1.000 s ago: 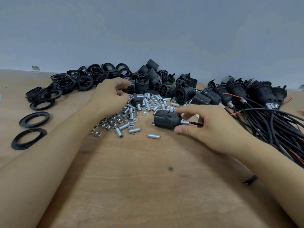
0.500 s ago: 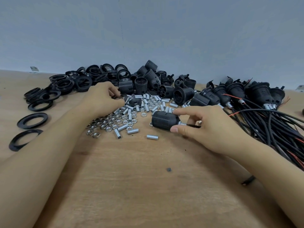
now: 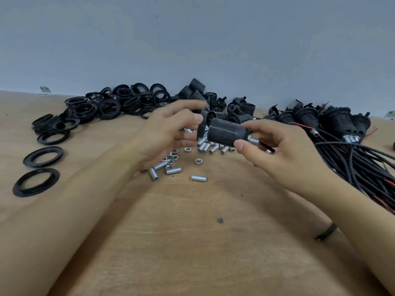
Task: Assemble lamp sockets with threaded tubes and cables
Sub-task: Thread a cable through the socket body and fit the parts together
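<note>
My right hand [image 3: 284,154] grips a black ribbed lamp socket [image 3: 227,132] by its narrow end, where a silver threaded tube [image 3: 254,141] and a black cable [image 3: 267,147] come out. The socket is lifted above the table. My left hand [image 3: 166,131] pinches a black ring [image 3: 202,124] between thumb and fingers, right at the socket's open end. Below both hands lie loose silver threaded tubes [image 3: 198,178] and nuts [image 3: 198,160].
A pile of black rings [image 3: 111,105] lies at the back left, with single rings [image 3: 42,156] nearer me. Loose black sockets [image 3: 215,103] are heaped at the back centre. Finished sockets with cables [image 3: 337,122] lie at the right. The wooden table [image 3: 192,242] runs toward me.
My left hand left the pile of tubes and nuts and came up with a black ring. My right hand lifted the socket off the table to meet it.
</note>
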